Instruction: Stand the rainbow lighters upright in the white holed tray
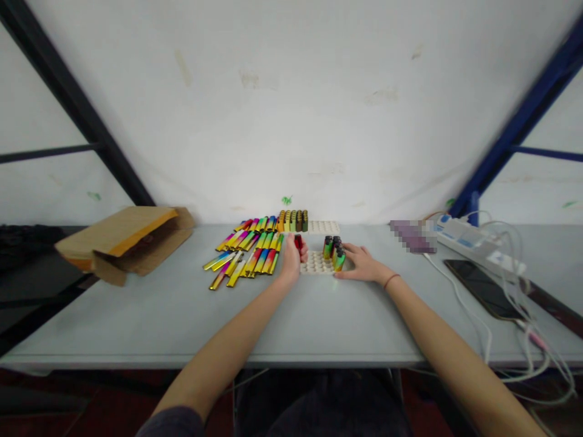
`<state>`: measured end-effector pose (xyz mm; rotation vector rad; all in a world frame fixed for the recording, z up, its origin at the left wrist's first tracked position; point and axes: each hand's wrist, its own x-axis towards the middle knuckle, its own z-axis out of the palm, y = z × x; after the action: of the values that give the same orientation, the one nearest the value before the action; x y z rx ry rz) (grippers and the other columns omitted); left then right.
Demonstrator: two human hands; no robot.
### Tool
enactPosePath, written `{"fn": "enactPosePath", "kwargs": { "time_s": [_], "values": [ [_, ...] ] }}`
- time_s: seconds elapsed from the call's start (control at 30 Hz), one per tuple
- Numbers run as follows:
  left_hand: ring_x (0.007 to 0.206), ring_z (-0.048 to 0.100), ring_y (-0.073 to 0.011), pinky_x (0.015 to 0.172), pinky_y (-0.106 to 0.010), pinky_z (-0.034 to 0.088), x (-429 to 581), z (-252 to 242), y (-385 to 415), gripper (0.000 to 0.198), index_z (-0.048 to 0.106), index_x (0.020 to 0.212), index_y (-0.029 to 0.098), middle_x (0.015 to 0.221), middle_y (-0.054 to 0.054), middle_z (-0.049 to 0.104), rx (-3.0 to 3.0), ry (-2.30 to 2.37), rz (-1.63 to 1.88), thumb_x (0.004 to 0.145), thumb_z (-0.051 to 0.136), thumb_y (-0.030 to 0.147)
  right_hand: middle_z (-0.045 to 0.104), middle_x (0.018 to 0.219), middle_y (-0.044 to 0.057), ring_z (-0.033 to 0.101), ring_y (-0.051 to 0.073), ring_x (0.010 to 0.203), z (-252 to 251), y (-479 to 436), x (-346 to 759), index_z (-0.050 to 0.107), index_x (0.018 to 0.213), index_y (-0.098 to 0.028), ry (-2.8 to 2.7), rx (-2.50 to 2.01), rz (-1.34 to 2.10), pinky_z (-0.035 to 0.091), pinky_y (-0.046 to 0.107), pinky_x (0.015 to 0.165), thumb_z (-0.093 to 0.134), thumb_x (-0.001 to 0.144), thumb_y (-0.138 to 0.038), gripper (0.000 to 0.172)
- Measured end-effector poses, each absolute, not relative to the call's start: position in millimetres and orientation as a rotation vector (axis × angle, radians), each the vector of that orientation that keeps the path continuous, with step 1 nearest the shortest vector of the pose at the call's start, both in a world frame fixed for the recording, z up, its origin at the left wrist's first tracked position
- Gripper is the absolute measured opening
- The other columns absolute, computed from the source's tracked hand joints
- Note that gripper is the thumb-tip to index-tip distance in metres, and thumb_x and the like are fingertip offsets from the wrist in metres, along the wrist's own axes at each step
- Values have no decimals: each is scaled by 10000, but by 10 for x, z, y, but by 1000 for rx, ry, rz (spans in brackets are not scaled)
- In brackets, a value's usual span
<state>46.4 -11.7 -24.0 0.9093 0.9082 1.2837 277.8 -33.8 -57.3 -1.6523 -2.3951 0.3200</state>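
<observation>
My left hand point(291, 260) is closed around a small red-topped lighter point(298, 242), held upright at the left edge of a white holed tray point(316, 264). My right hand point(361, 262) rests on the table against the tray's right side, fingers curled beside several rainbow lighters point(334, 250) standing in the tray. A pile of rainbow-coloured lighters point(248, 252) lies flat to the left of my left hand.
A second white tray point(324, 227) with a row of upright lighters point(293, 221) stands near the wall. An open cardboard box point(125, 241) lies at the left. A power strip point(473, 243), cables and a dark phone point(485, 287) sit at the right.
</observation>
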Motion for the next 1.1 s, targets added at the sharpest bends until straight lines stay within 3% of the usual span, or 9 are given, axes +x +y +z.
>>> {"fn": "enactPosePath", "kwargs": {
  "time_s": [0.1,0.17,0.23,0.3,0.37,0.6,0.87,1.1],
  "values": [
    [455,442,-90,475,-202,375,491,-332,-123,247,498,952,208,576,76,485,1190,869,1324,963,483,454,390,1603,218,369,412,1469,-580,-329,2781,504,1508,-201,-2399,-1653,297,219,662,1188,637,773,-782,947],
    [579,557,-120,596,-244,473,499,-387,-136,244,511,1077,214,697,38,591,1403,827,1330,958,531,426,390,1601,223,373,411,1466,-585,-323,2781,501,1509,-190,-2407,-1648,291,221,657,1188,630,777,-785,952],
    [801,644,-169,776,-308,529,497,-417,-150,258,563,1091,206,889,-38,668,1620,800,1334,948,563,422,387,1601,226,373,410,1465,-590,-319,2782,498,1511,-184,-2412,-1649,289,218,655,1187,625,779,-788,957],
    [1020,640,-215,933,-350,513,487,-418,-162,237,633,1054,198,1064,-93,676,1822,790,1344,933,590,397,389,1599,228,369,405,1467,-592,-317,2784,497,1510,-182,-2413,-1648,288,217,650,1188,625,778,-790,959],
    [1103,621,-231,998,-364,493,475,-403,-170,220,682,1048,201,1133,-107,673,1955,778,1311,929,593,363,396,1597,222,369,404,1467,-595,-317,2789,502,1506,-187,-2413,-1638,294,220,647,1188,625,778,-790,953],
    [953,679,-201,909,-328,540,474,-408,-184,203,725,1053,213,1067,-76,724,1921,806,1202,887,647,298,408,1598,195,377,407,1460,-612,-314,2803,514,1495,-228,-2400,-1611,294,238,656,1175,638,779,-771,907],
    [924,694,-190,861,-314,560,467,-435,-168,247,664,1116,213,1074,-77,725,1916,836,1218,887,652,306,406,1593,206,362,420,1468,-590,-328,2781,529,1486,-211,-2395,-1636,308,211,671,1183,643,770,-780,921],
    [903,678,-196,902,-319,546,434,-412,-144,139,697,978,227,944,-44,723,1929,866,1207,863,684,303,391,1602,211,358,427,1469,-578,-335,2776,508,1503,-222,-2386,-1647,329,198,700,1175,641,767,-784,935]
  ]
}}
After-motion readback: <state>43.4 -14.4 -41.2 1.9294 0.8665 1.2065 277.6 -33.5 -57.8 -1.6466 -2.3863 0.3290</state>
